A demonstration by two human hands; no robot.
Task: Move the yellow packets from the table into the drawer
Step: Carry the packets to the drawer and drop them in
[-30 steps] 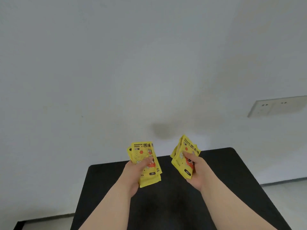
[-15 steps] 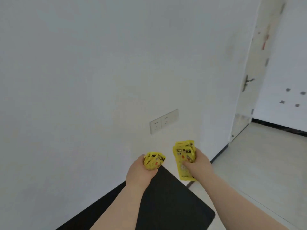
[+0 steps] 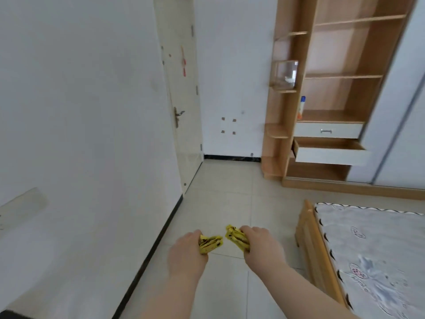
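1. Yellow packets, thin glossy printed sachets, are carried in two bunches above the pale tiled floor, well apart from the drawer.
2. The left hand is clamped round one bunch and the right hand round the other, fingers curled tight. The packet ends fan out loose between the hands, so a slackened squeeze could let a slippery one slide free and fall.
3. The open white-fronted wooden drawer stands pulled out across the room. Releasing too early, or over its front edge, would likely spill packets onto the tiles.
4. The light wooden bed frame lies near on the right, and a careless step could catch its corner.
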